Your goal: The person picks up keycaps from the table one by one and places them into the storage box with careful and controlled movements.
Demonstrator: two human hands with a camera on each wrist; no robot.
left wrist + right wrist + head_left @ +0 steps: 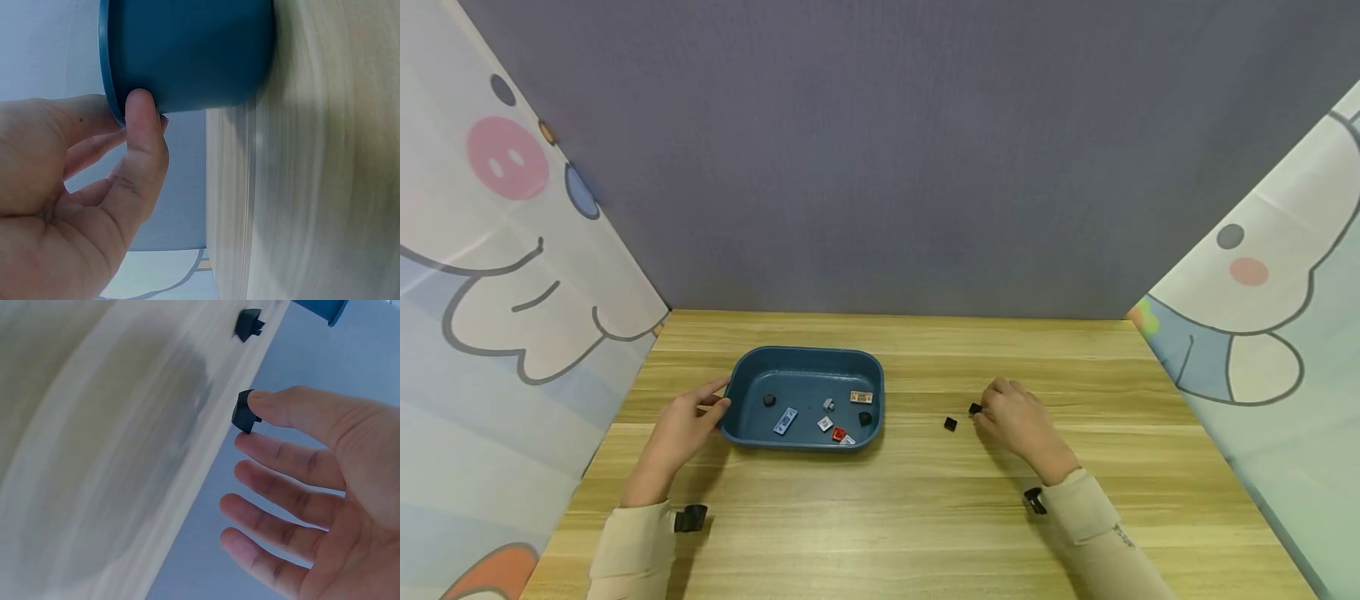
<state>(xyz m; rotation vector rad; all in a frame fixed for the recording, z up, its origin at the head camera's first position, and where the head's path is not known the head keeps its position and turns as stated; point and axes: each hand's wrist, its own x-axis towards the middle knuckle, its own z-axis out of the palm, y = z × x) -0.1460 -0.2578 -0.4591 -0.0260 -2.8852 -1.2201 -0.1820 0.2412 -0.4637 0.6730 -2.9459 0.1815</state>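
A dark blue tray with rounded corners stands on the wooden table, left of the middle. My left hand grips its left end, the thumb against the tray wall and the other fingers by the rim. To the right of the tray, my right hand pinches a small black block between thumb and forefinger, close over the table; its other fingers are spread. A second small black block lies just left of that hand, and the right wrist view shows a short stub on it.
Inside the tray lie a blue tile, a tan tile, a red piece, a white piece, a grey piece and two dark pieces. A grey panel rises along the table's back edge, with printed cartoon sheets on both sides.
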